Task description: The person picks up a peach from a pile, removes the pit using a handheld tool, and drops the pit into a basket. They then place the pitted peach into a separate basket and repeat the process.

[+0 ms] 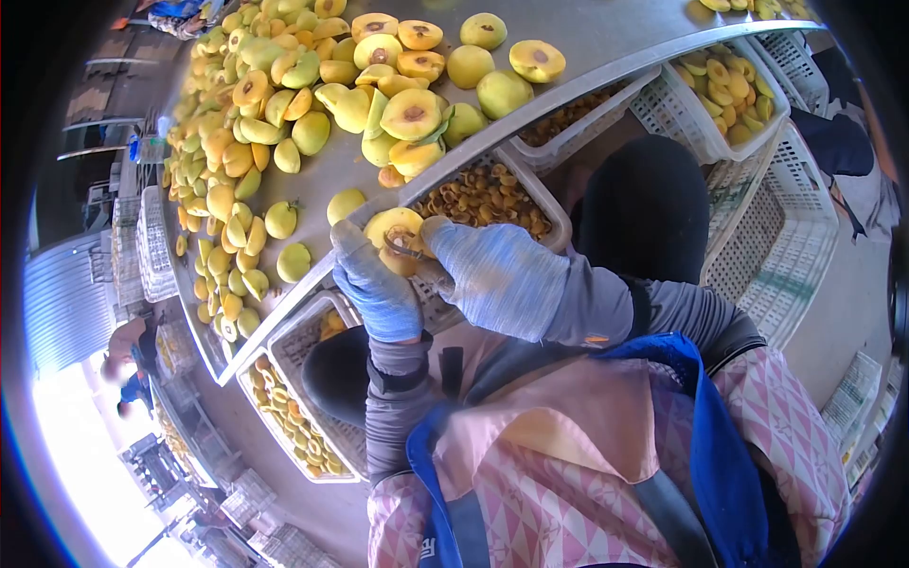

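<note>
Left grip (383,292) cradled, right grip (507,276) pinched

Cut face up, a round yellow fruit half (386,223) sat in the left, seemingly steadied for the thin curved metal tool (404,250) in the right. Beneath, a white plastic crate (559,223) of brown curved pieces (485,197) probably caught what dropped beside the grey metal desk (606,24).

This looks like a fruit-processing workshop, given the metal worktable (615,43) heaped with halved yellow fruit (237,142), the white perforated crates (660,112) along its edge, more crates (154,248) beyond, and another person (133,350) in the background.
</note>
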`<action>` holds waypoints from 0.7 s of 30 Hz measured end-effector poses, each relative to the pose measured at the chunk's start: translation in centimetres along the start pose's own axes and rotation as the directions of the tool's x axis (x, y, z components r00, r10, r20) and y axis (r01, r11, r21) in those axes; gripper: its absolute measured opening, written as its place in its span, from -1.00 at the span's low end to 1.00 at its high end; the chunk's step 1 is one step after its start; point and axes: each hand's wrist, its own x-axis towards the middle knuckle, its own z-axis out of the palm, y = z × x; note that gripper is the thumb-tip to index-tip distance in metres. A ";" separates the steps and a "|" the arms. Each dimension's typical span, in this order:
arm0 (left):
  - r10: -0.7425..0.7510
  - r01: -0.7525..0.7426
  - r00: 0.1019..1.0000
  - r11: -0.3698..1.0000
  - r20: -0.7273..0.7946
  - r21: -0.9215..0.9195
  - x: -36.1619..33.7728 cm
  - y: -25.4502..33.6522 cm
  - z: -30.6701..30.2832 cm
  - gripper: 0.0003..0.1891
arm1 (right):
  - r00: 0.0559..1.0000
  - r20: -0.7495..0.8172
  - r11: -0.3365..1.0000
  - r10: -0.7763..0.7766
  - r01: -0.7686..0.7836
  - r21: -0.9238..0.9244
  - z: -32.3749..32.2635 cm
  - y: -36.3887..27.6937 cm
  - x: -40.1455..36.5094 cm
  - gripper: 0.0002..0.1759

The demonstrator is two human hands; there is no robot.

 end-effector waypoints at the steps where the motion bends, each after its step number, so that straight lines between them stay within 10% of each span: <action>1: -0.002 0.002 1.000 1.000 -0.001 0.000 0.0 0.5 -0.1 -0.37 | 0.999 0.025 0.999 -0.032 0.032 -0.020 -0.2 -0.1 0.0 -0.72; 7: 0.054 -0.106 0.979 0.959 0.199 0.262 1.3 0.3 -1.6 -0.37 | 0.992 0.100 0.991 -0.076 0.087 -0.105 0.2 0.6 -0.5 -0.71; 9: -0.357 0.333 0.809 0.933 0.468 0.136 2.1 1.5 -2.2 -0.38 | 0.992 0.123 0.998 -0.018 0.026 -0.062 0.6 0.8 -0.9 -0.68; 15: -0.181 0.204 0.979 0.903 0.097 -0.378 -0.8 1.0 0.9 -0.39 | 0.991 0.087 0.995 0.098 -0.099 0.011 0.7 0.4 -0.6 -0.65; 16: 0.002 -0.003 1.000 0.990 -0.002 -0.143 -1.0 -0.4 1.0 -0.40 | 0.994 0.069 0.994 0.090 -0.094 0.052 0.8 0.5 -0.6 -0.65; 21: -0.157 0.162 0.983 0.985 0.092 -0.052 -0.9 0.2 -0.2 -0.48 | 0.961 0.265 0.994 0.081 -0.099 0.052 -0.6 0.3 -0.5 -0.68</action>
